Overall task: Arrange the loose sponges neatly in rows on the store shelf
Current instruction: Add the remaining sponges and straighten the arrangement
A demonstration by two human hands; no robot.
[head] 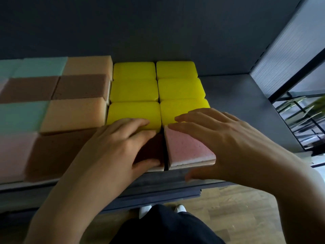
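Observation:
Two loose sponges lie side by side at the shelf's front edge: a dark brown sponge [151, 148] and a pink sponge [186, 148]. My left hand [114, 147] grips the brown one, fingers curled over its far edge and thumb against its near edge. My right hand [228, 138] lies over the pink one with fingers straight, fingertips at its far corner and thumb low by the shelf lip. Directly behind them stand several yellow sponges [134, 90] in two tidy columns.
To the left, orange [73, 115], teal [21, 117], brown [80, 87] and pale pink [12, 152] sponges fill the shelf in rows. Bare grey shelf [237, 103] lies right of the yellow block, ending at a ribbed side panel [284, 55]. Wooden floor [237, 217] below.

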